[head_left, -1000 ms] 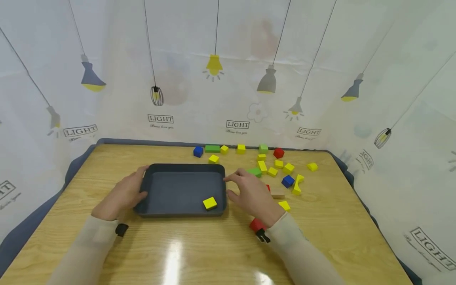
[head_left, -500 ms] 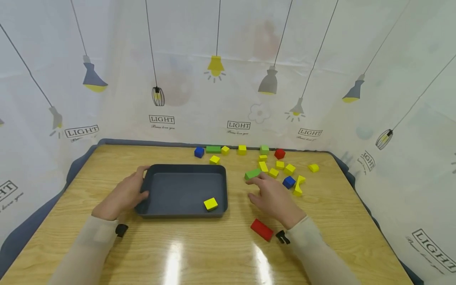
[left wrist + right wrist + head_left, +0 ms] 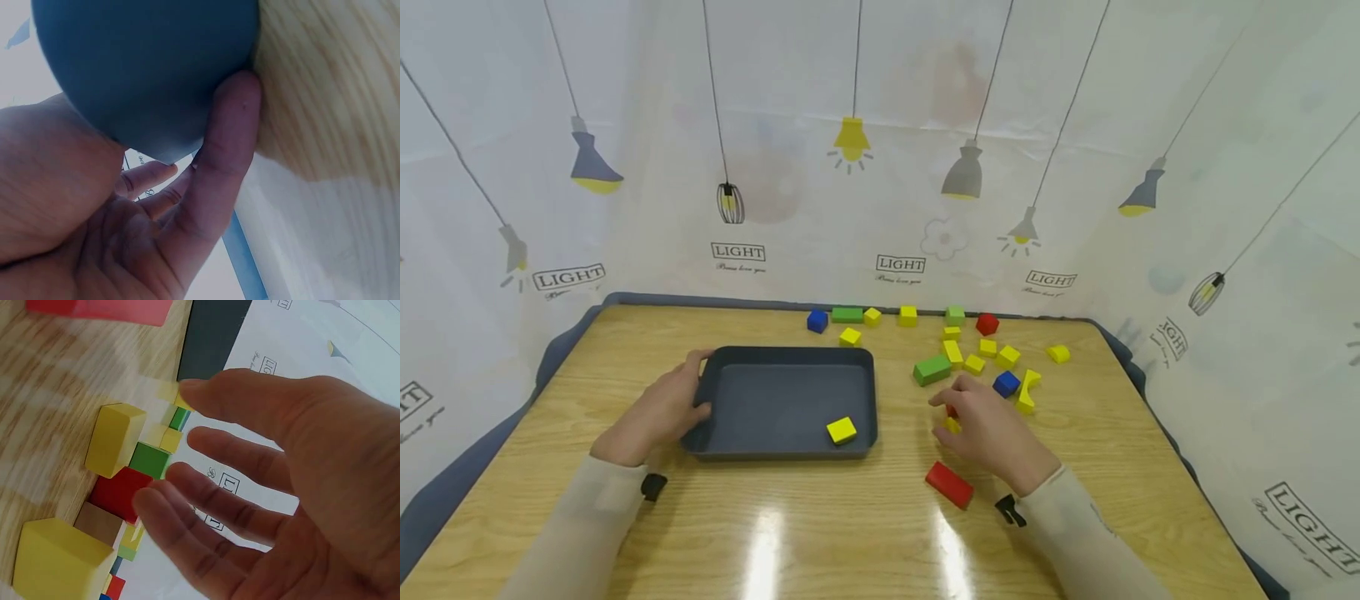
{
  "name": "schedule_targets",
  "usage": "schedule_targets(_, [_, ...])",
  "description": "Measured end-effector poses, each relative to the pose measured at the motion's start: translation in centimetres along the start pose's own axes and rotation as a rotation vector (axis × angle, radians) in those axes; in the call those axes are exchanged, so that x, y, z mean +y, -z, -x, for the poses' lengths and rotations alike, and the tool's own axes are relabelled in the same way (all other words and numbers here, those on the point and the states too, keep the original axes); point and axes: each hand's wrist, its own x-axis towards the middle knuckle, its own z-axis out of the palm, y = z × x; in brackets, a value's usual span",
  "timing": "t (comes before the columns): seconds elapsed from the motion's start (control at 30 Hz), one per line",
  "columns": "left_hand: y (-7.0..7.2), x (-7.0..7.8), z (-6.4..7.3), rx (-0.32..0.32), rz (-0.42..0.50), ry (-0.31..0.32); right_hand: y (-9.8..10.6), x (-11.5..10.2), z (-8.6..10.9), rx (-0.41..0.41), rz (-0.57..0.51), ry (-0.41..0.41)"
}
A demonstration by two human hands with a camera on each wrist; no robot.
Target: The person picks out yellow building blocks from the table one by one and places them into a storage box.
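My left hand (image 3: pixel 658 417) holds the left end of a dark grey rectangular tray (image 3: pixel 760 400); in the left wrist view, the hand wraps around the tray's wall (image 3: pixel 144 69). A yellow block (image 3: pixel 842 430) lies inside the tray near its front right corner. My right hand (image 3: pixel 996 429) hovers over the table right of the tray, fingers spread and bent, holding nothing. Beneath it are a red block (image 3: pixel 123 490), a yellow block (image 3: pixel 114 439) and a brown block (image 3: pixel 99 524), mostly hidden by the hand in the head view.
A red block (image 3: pixel 949 485) lies nearer the front. A green block (image 3: pixel 932 369) sits behind the right hand. Several yellow blocks, a blue block (image 3: pixel 1006 384) and a curved yellow block (image 3: pixel 1027 392) are scattered at the back right. A printed curtain (image 3: pixel 805 200) encloses the wooden table.
My right hand has moved right, away from the tray's right edge, to over the blocks. The left hand, tray and yellow block in it have stayed put.
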Motion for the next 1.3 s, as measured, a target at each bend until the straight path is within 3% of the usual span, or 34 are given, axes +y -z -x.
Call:
schedule_targets(0.23, [0.1, 0.0, 0.0, 0.005, -0.007, 0.011, -0.1, 0.0, 0.2, -0.043, 0.035, -0.006])
schedule_targets(0.47, [0.0, -0.1, 0.1, 0.006, -0.017, -0.002, -1.1, 0.3, 0.2, -0.082, -0.016, -0.022])
schedule_targets(1.3, [-0.1, 0.3, 0.1, 0.023, -0.031, -0.009, -1.2, -0.3, -0.3, -0.065, -0.042, -0.008])
